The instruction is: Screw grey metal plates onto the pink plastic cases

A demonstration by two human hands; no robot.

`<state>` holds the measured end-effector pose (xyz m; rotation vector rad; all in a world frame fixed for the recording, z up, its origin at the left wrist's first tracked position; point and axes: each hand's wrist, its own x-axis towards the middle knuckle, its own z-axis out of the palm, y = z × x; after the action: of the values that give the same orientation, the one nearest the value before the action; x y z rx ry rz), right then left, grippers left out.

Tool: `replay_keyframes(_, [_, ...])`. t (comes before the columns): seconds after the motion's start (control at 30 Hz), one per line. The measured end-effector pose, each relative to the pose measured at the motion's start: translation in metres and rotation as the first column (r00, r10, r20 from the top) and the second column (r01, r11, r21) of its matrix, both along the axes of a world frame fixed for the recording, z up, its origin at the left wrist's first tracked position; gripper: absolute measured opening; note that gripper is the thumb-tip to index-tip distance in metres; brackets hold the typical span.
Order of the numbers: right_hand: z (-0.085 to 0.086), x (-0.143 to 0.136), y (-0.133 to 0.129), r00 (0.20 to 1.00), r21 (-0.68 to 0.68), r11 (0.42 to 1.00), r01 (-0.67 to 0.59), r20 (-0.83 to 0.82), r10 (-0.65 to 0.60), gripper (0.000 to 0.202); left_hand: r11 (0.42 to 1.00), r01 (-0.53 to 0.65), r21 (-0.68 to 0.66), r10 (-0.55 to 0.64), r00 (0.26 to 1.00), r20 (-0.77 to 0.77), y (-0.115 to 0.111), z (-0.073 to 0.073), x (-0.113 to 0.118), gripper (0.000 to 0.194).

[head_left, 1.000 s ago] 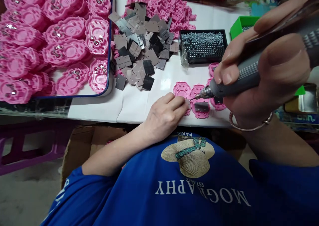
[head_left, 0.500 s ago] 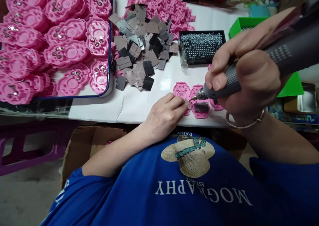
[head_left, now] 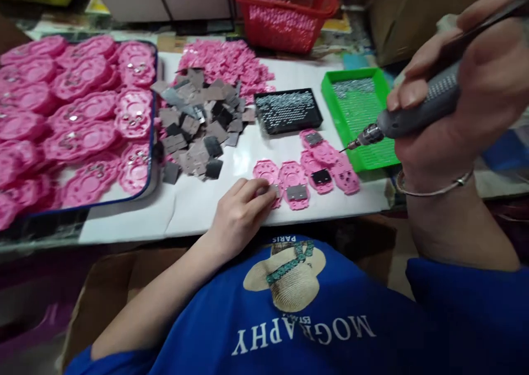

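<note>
My right hand (head_left: 483, 88) grips a grey electric screwdriver (head_left: 433, 102). Its bit is pointing down-left, beside the near-left wall of a green tray (head_left: 336, 113). Near the table's front edge, my left hand (head_left: 242, 212) has its fingers curled over the lower part of a pink plastic shell (head_left: 266, 170), pressing on it and on a small grey plate mostly covered by the fingertips. To its right lie several more pink shells, one with a grey metal plate (head_left: 296, 192) and another with a black plate (head_left: 321, 177).
A blue-rimmed tray (head_left: 155, 105) of stacked pink shells stands left. Loose metal plates (head_left: 215, 129) and small pink parts (head_left: 231, 55) are heaped mid-table. Behind the shells sits a black box (head_left: 289, 110) of screws; a red basket (head_left: 285, 22) is at the back.
My right hand has carried the screwdriver away from the shell, rightward to the green tray. My left hand stays on its shell. The head view has shifted, showing more of the table's back.
</note>
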<state>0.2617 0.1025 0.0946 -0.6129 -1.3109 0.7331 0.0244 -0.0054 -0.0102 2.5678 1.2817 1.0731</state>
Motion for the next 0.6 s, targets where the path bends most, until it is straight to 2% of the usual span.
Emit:
replay_keyframes(0.03, [0.0,0.012,0.008,0.998,0.095,0.995,0.033,-0.052,-0.028,0.023,1.0,0.006,-0.004,-0.006,1.0,-0.002,0.0,0.0,0.0,0.012])
replay_keyframes(0.1, [-0.003,0.035,0.022,0.992,0.158,0.983,0.099,-0.088,-0.086,0.016,1.0,0.017,-0.007,-0.017,1.0,-0.012,0.001,0.001,0.0,0.014])
replay_keyframes(0.27, [-0.022,0.071,0.034,0.965,0.078,0.962,0.261,-0.011,-0.261,0.025,1.0,0.024,-0.02,-0.024,1.0,-0.007,0.002,0.003,0.0,0.017])
replay_keyframes(0.47, [-0.035,0.08,0.038,0.95,0.042,0.95,0.308,0.03,-0.31,0.036,1.0,0.0,-0.022,-0.001,1.0,-0.03,0.003,0.002,-0.001,0.014])
replay_keyframes(0.6, [-0.037,0.077,0.042,0.941,0.02,0.942,0.334,0.05,-0.334,0.032,1.0,0.001,-0.007,-0.001,1.0,-0.021,0.004,0.003,0.0,0.014])
